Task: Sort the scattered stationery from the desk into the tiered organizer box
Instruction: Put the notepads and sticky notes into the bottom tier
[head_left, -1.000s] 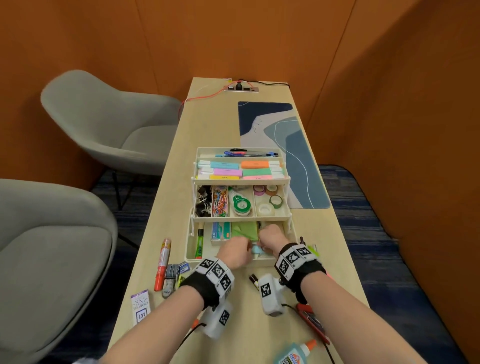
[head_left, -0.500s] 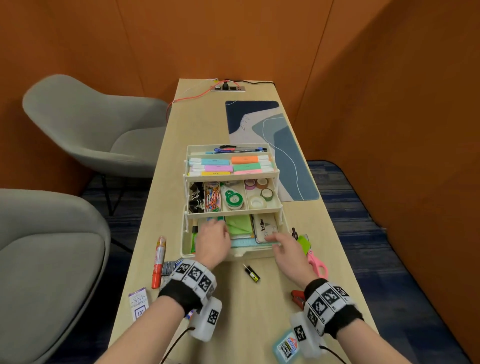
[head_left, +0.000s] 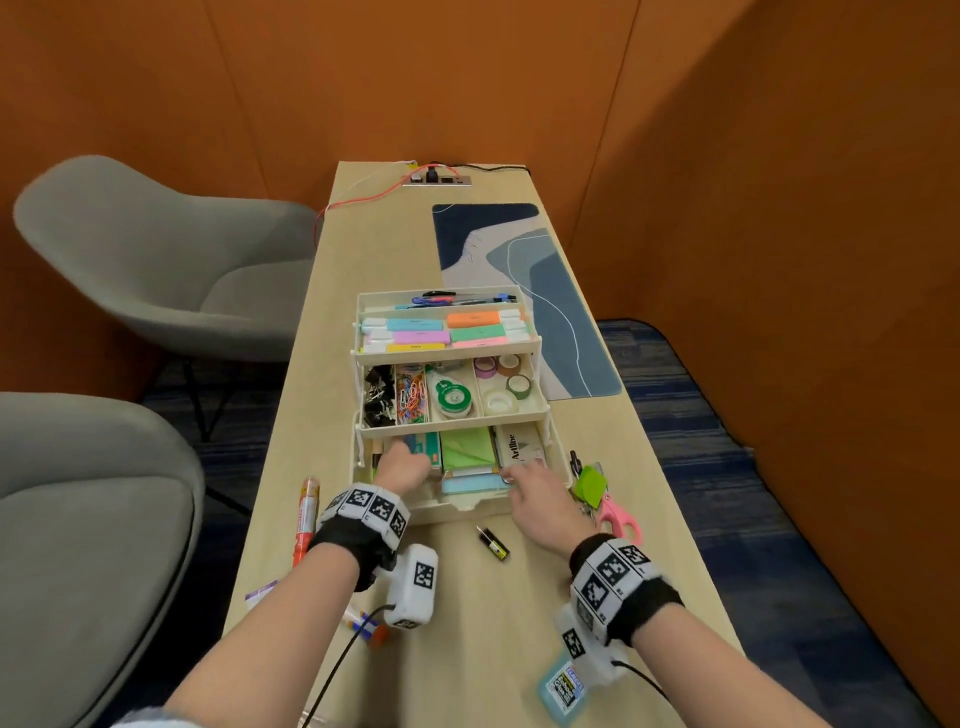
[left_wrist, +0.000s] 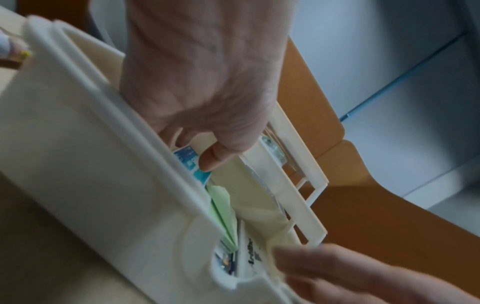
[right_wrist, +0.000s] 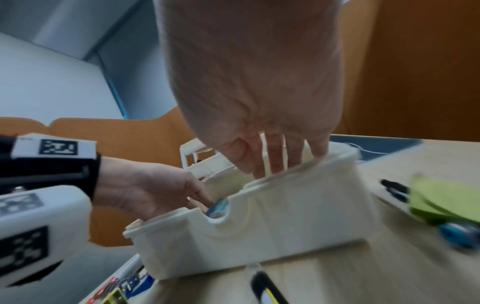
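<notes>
The cream tiered organizer (head_left: 457, 506) stands fanned out mid-desk, with highlighters on top and clips and tape rolls in the middle tier. Its bottom tier holds a green pad (head_left: 467, 447), an Artline box (head_left: 519, 447) and a blue packet (head_left: 423, 449). My left hand (head_left: 402, 465) reaches into the bottom tier's left part, its thumb (left_wrist: 211, 161) touching the blue packet (left_wrist: 189, 160). My right hand (head_left: 524, 475) reaches over the front rim (right_wrist: 259, 226) at the right, with straight fingers (right_wrist: 278, 164) dipping inside and holding nothing.
Loose on the desk are an orange marker (head_left: 307, 514) left of the box, a small black-and-yellow piece (head_left: 493, 543) in front, green notes (head_left: 592, 483) and pink scissors (head_left: 618, 519) at the right, and a glue bottle (head_left: 563, 691) near me. Grey chairs stand left.
My right hand has moved forward from the desk beside the box onto its front right rim. My left hand has slid further left and deeper into the bottom tier.
</notes>
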